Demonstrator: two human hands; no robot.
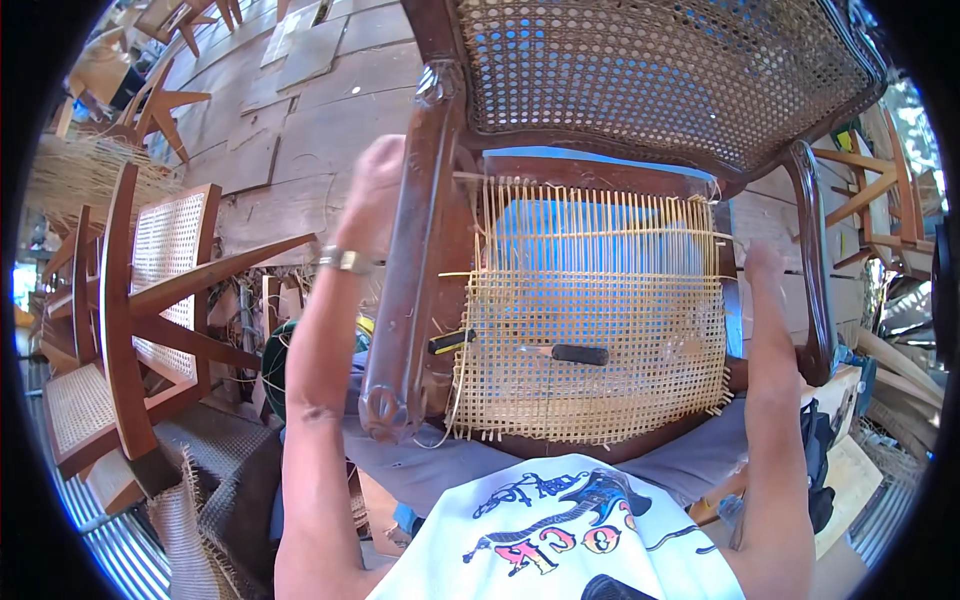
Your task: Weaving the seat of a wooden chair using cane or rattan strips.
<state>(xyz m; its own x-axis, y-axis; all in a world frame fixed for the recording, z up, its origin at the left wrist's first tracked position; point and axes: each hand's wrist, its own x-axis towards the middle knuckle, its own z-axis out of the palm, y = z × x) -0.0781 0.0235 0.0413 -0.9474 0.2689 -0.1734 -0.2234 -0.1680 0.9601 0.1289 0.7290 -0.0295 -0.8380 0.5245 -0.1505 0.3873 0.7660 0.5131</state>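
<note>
A dark wooden chair with a cane back lies in front of me, its seat frame holding a half-woven cane panel. My left hand is raised beside the chair's left armrest, blurred, with a watch on the wrist; what it grips is hidden. At the seat's right edge my right hand pinches a cane strand running across the weave. A black-handled tool lies on the woven part, and a second one with a yellow and black handle sits at the left edge.
Another wooden chair with a cane back lies on its side to my left. Burlap cloth is on the ground beside my leg. Wooden planks cover the floor ahead, and more chair frames stand at the right.
</note>
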